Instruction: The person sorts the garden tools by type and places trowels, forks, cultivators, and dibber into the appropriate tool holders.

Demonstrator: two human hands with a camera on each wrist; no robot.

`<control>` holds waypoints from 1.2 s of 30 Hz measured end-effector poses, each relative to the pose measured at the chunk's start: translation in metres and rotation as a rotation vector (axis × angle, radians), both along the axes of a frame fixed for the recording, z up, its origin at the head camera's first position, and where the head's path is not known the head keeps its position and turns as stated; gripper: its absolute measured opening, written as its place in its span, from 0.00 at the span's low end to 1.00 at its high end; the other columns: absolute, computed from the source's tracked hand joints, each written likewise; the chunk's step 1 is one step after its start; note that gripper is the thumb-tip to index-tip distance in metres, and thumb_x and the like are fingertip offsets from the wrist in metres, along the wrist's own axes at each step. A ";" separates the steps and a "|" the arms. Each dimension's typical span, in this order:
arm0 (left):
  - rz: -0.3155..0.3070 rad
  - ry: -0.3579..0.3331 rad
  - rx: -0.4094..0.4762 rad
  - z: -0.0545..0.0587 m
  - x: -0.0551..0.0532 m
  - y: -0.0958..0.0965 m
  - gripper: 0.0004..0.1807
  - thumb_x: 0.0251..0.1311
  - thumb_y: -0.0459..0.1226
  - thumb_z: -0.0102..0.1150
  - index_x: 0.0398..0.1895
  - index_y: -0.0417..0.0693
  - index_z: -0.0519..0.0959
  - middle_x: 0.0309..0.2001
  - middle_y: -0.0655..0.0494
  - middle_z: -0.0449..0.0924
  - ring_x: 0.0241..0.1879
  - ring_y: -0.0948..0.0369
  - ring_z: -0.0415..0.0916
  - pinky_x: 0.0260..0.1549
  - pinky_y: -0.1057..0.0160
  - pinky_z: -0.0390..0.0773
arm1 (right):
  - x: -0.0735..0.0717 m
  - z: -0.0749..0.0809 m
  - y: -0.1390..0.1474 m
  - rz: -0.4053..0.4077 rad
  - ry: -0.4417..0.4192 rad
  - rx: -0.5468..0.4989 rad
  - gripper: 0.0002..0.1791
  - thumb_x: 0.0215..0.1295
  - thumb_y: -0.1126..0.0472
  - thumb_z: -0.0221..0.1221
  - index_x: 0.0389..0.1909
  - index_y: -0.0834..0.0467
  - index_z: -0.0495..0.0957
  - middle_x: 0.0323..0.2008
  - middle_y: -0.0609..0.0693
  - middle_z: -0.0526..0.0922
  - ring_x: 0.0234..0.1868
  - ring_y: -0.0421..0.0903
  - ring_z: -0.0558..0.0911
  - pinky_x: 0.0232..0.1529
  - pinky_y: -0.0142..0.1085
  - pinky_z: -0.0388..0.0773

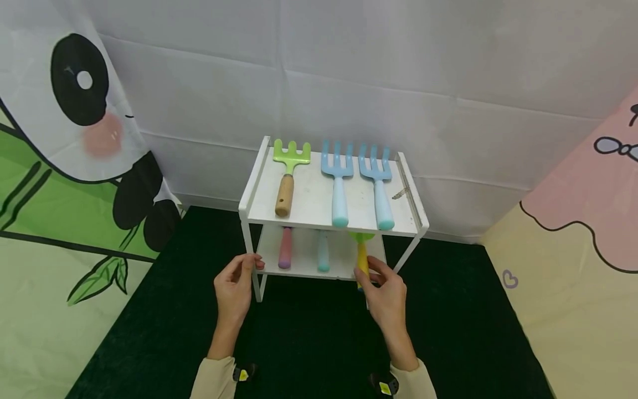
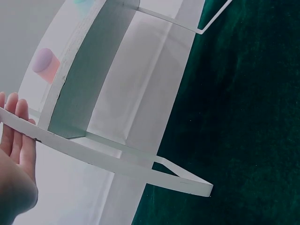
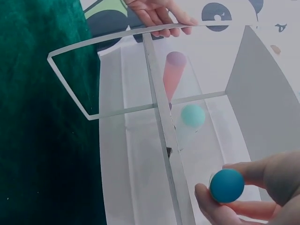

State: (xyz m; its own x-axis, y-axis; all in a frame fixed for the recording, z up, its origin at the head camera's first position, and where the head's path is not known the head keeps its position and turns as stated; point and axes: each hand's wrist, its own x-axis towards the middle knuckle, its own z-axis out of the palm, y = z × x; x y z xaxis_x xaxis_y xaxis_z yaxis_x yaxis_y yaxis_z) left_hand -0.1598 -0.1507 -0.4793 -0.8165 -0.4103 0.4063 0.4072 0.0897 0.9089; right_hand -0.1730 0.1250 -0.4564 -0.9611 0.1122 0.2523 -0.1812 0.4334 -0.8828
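Note:
My right hand point(image 1: 387, 291) pinches a yellow-handled garden tool point(image 1: 363, 256) over the right of the lower shelf point(image 1: 304, 271). Its green head is partly hidden under the upper shelf; its blue handle end point(image 3: 227, 185) faces the right wrist camera. At the white rack's front left leg point(image 2: 93, 157), my left hand point(image 1: 234, 285) holds on with its fingers round the leg. To the left on the lower shelf lie a pink handle point(image 1: 285, 249) and a pale teal handle point(image 1: 323, 252), their heads hidden.
On the upper shelf point(image 1: 311, 194) lie a green hand fork point(image 1: 288, 174) with a wooden handle and two blue hand forks point(image 1: 339, 185). A white cloth wall point(image 1: 359, 72) hangs behind the rack; printed cloths flank it. Dark green carpet point(image 1: 309, 338) covers the floor.

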 end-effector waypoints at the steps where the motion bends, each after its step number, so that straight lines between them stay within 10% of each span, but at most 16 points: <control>1: 0.002 -0.004 -0.003 0.000 0.000 0.000 0.13 0.77 0.29 0.50 0.40 0.27 0.82 0.35 0.37 0.84 0.36 0.66 0.82 0.46 0.74 0.79 | -0.001 0.000 -0.001 -0.003 0.002 0.006 0.20 0.67 0.64 0.68 0.57 0.66 0.80 0.53 0.62 0.85 0.44 0.56 0.89 0.38 0.33 0.86; 17: 0.017 0.015 -0.018 -0.030 -0.013 -0.009 0.12 0.77 0.28 0.51 0.40 0.31 0.83 0.35 0.42 0.85 0.37 0.66 0.82 0.46 0.74 0.79 | -0.019 0.012 -0.017 -0.040 -0.038 0.110 0.19 0.68 0.65 0.66 0.55 0.71 0.81 0.51 0.66 0.85 0.43 0.59 0.89 0.40 0.48 0.87; 36: 0.021 0.008 -0.014 -0.026 -0.011 -0.007 0.12 0.77 0.28 0.50 0.40 0.29 0.83 0.35 0.42 0.85 0.37 0.66 0.82 0.46 0.74 0.79 | -0.030 0.023 -0.017 0.003 -0.044 0.247 0.18 0.70 0.65 0.63 0.54 0.74 0.80 0.51 0.68 0.84 0.46 0.60 0.86 0.45 0.51 0.86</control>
